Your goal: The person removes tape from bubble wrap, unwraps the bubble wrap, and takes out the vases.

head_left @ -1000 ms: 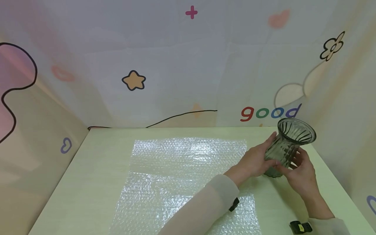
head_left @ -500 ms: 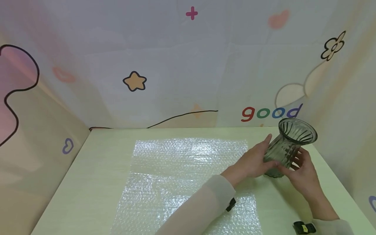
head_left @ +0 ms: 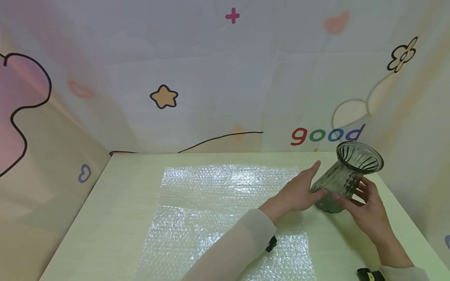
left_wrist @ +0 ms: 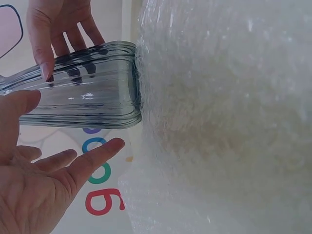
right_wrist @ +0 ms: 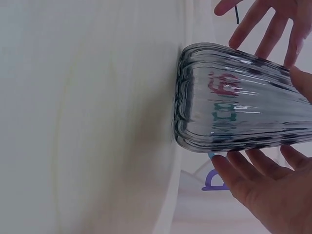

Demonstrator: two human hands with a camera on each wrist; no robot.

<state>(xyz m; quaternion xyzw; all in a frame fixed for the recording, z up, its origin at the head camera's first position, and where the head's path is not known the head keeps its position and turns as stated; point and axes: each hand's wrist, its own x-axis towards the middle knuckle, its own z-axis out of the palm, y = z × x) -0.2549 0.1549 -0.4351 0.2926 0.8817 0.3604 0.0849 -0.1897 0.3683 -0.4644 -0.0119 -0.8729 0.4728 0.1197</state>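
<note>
A grey-green, ribbed glass vase (head_left: 332,199) with a flared mouth leans to the right over the right part of the table. My right hand (head_left: 374,210) holds it from the right, thumb in front and fingers round the far side. My left hand (head_left: 293,193) is at the vase's left side, its thumb by the glass near the base. In the left wrist view, the left fingers (left_wrist: 95,161) are spread and extended, with a gap between them and the vase (left_wrist: 92,90). The right wrist view shows the right fingers (right_wrist: 258,168) along the glass wall.
A sheet of clear bubble wrap (head_left: 225,199) lies flat across the middle of the pale table (head_left: 102,218), partly under my left sleeve (head_left: 235,242). Behind stands a printed cloth backdrop (head_left: 211,78), which also closes off both sides.
My left hand has shifted a little left, its fingers drawing away from the vase. The thumbs have parted. The right hand stays on the vase, and the whole view has shifted slightly.
</note>
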